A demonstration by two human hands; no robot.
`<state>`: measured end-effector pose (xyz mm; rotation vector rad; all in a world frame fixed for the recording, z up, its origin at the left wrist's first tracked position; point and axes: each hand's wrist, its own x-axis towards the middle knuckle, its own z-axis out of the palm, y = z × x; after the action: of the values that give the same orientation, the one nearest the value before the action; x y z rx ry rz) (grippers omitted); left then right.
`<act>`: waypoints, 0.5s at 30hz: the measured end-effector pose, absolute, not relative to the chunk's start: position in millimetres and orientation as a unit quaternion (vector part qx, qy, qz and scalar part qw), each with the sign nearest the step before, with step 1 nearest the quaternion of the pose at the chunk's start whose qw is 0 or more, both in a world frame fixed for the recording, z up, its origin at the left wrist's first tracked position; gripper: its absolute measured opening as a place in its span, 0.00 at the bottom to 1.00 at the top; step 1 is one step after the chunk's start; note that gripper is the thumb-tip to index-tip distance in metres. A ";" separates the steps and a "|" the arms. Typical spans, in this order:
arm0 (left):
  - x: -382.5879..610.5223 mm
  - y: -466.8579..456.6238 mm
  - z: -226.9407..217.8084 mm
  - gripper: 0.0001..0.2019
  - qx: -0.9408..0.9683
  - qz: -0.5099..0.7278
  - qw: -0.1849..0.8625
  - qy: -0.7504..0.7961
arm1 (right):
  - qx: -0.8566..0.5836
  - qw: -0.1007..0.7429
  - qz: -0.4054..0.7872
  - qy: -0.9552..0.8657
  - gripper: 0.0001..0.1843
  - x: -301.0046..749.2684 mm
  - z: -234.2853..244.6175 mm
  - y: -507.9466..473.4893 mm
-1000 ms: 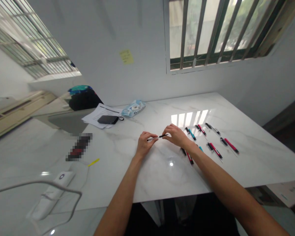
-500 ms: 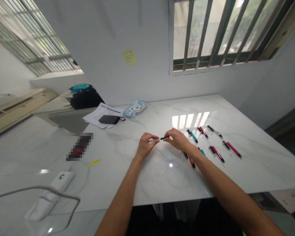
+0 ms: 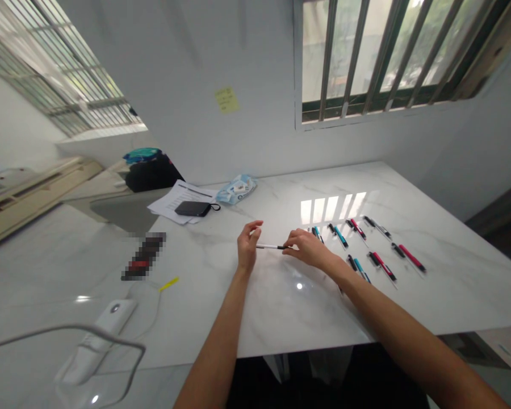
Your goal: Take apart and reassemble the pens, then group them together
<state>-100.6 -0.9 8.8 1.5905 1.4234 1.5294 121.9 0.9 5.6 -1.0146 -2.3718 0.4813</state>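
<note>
My right hand (image 3: pixel 304 245) pinches the dark end of a slim white-and-black pen piece (image 3: pixel 269 246), held level just above the white tabletop. The other end of this piece reaches the base of my left thumb and seems to touch it. My left hand (image 3: pixel 247 244) is turned up, thumb and forefinger apart, its lower fingers partly hidden. To the right lie several pens in parts: a red barrel (image 3: pixel 384 266) beside a black cap piece, a turquoise pen (image 3: pixel 339 235), a longer red barrel (image 3: pixel 412 258) and a clear pen (image 3: pixel 381 227). My right forearm covers some of them.
A black phone-like case (image 3: pixel 192 209) lies on papers (image 3: pixel 164 209), beside a blue-white wipes packet (image 3: pixel 238 189). At left are a pixelated dark object (image 3: pixel 143 257), a yellow strip (image 3: pixel 169 283), a white power strip (image 3: pixel 97 341) and a grey cable (image 3: pixel 68 326).
My left fingers have let go of their pinch and lifted, baring more of the pen piece. It now lies nearly level between the hands. The view has shifted slightly.
</note>
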 end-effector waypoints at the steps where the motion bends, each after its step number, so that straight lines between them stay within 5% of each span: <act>1: -103.4 0.8 9.2 0.17 0.566 0.579 0.230 0.540 | -0.387 0.262 0.174 -0.867 0.07 120.5 6.2 0.5; 7: -120.4 12.6 -1.7 0.12 0.435 0.635 0.141 0.622 | -0.502 0.283 0.218 -0.788 0.17 100.0 -1.3 16.7; 15: -126.8 16.7 -16.7 0.10 0.495 0.554 0.110 0.660 | -0.592 0.220 0.227 -0.741 0.22 24.4 -7.4 62.8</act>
<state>-126.8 16.7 -16.7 1.4551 1.9400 1.6285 24.4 62.8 -7.4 -1.6385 -2.0490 0.6288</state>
